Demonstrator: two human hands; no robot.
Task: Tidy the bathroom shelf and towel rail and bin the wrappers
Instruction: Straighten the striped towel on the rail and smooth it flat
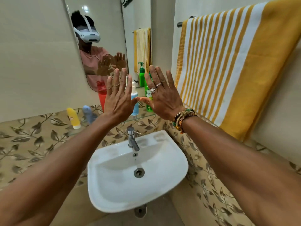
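Note:
My left hand and my right hand are raised flat in front of the glass shelf, fingers spread, thumbs nearly touching, holding nothing. Behind them on the shelf stand a red bottle, a white and blue pump bottle and a green bottle. A yellow tube and a grey-blue tube lie further left on the shelf. A yellow and white striped towel hangs spread over the towel rail on the right wall.
A white sink with a metal tap sits below my arms. A mirror on the back wall reflects me, my hands, the towel and a green pump bottle. Leaf-pattern tiles run along both walls.

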